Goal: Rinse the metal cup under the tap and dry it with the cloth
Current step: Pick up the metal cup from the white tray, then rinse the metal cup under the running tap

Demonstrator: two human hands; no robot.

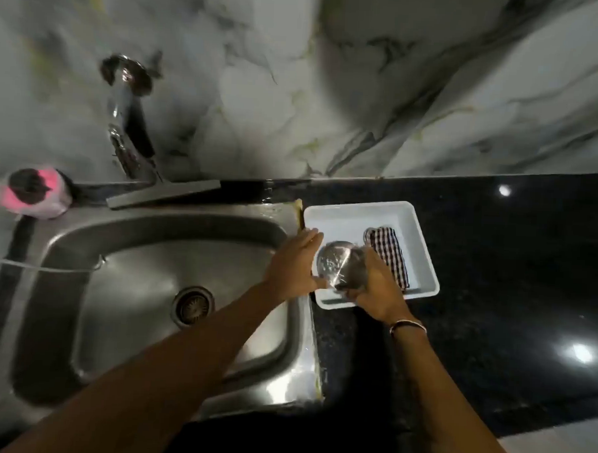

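Note:
The metal cup (335, 264) lies on its side over the left part of a white tray (353, 213), its open mouth facing left. My right hand (377, 288) grips the cup's body from the right. My left hand (294, 263) is at the cup's mouth, fingers apart, with the thumb touching the rim and the fingertips on the tray's left edge. A black-and-white checked cloth (387, 254) lies folded in the tray, just right of the cup. The chrome tap (124, 116) comes out of the wall above the steel sink (117, 280); no water runs.
The tray stands on a black stone counter (511, 270) right of the sink. A pink and white bottle (32, 192) sits at the sink's back left corner. A dark hose (4, 282) runs down the left side. The drain (193, 305) is in the basin's middle.

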